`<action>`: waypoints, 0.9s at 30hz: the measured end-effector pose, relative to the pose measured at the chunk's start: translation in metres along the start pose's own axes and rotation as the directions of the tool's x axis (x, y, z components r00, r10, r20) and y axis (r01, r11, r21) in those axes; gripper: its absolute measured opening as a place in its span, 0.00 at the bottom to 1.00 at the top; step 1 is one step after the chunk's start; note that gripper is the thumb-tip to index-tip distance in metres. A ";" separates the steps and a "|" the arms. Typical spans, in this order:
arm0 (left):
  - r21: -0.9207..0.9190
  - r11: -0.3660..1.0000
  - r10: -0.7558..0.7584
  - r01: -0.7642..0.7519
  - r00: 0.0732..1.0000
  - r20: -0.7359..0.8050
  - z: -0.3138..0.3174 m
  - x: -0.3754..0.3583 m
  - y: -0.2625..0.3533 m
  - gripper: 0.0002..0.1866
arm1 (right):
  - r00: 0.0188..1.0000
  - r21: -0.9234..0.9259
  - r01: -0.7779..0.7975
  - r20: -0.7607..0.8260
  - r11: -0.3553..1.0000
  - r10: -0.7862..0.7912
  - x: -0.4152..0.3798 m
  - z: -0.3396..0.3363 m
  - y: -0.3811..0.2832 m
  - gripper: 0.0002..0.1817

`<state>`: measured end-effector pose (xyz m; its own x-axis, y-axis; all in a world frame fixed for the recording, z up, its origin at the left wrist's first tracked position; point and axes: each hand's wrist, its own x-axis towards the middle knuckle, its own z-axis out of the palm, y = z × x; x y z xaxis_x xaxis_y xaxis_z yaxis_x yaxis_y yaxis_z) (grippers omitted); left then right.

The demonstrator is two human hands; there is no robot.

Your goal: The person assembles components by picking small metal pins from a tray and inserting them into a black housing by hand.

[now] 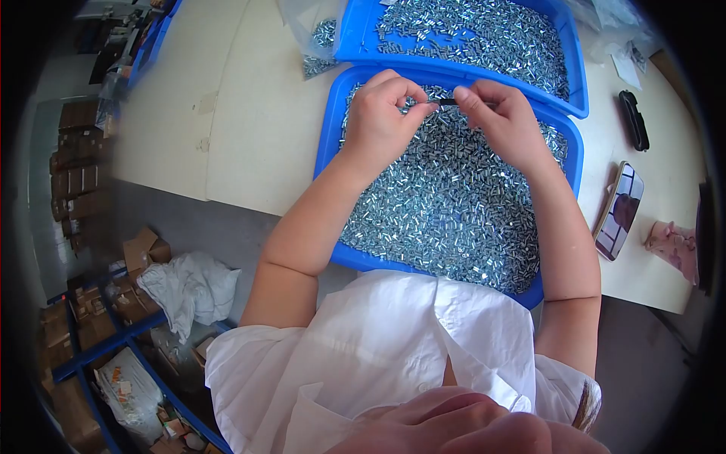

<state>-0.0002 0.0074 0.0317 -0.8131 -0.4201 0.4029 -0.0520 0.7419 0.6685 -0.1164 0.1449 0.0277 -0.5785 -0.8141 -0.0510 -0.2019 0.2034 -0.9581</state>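
Observation:
Both of my hands are raised over the far part of a blue tray (330,163) filled with small, shiny metal pins (439,212). My right hand (505,125) is closed, thumb against fingers, around a thin black rod-like tool (448,101) that points left. At the tool's left end, my left hand (380,113) pinches with thumb and forefinger. Whatever sits in that pinch is too small to make out, and my fingers partly hide it. The two hands are a short way apart, joined only by the tool.
A second blue tray (578,76) of similar pins stands just behind. Bags of pins (321,49) lie at its left. On the right are a black case (634,121), a phone (620,212) and a pink patterned object (673,246). Boxes fill a blue rack (113,340) at lower left.

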 end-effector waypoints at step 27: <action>-0.003 1.000 -0.008 0.008 1.000 0.021 0.001 -0.001 -0.001 0.07 | 0.999 -0.028 0.001 0.035 1.000 0.000 0.003 -0.005 0.004 0.11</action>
<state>-0.0003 0.0073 0.0303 -0.8246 -0.4153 0.3841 -0.0573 0.7369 0.6736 -0.1232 0.1459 0.0252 -0.5504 -0.8326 -0.0613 -0.2242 0.2181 -0.9498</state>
